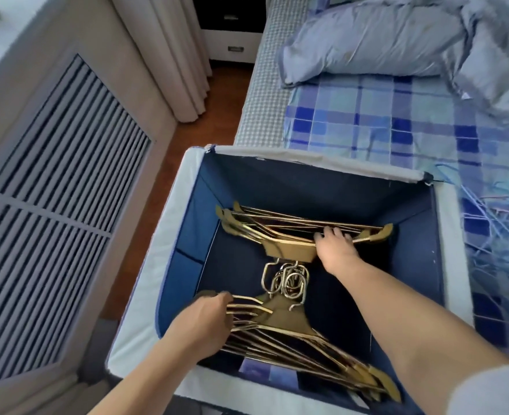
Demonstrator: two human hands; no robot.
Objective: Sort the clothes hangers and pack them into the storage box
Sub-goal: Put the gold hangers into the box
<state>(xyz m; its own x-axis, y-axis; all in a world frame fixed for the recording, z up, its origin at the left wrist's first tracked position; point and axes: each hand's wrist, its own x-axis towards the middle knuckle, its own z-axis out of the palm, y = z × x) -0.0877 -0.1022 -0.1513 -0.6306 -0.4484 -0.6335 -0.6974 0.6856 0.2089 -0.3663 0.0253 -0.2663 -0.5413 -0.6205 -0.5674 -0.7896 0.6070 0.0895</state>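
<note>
Two gold hanger stacks (280,226) in blue storage box (184,229), left hand (205,322) and right hand (335,247) gripping them

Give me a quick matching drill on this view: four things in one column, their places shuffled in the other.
Things:
1. left hand
2. right hand
3. pillow
4. storage box

Places:
A. on the bed, far side
B. on the far hanger stack
C. on the near hanger stack
D. on the floor beside the bed

Pairs: 1-C, 2-B, 3-A, 4-D

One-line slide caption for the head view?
Both hands, left and right, settle two gold hanger stacks hook-to-hook inside the blue box.
</note>
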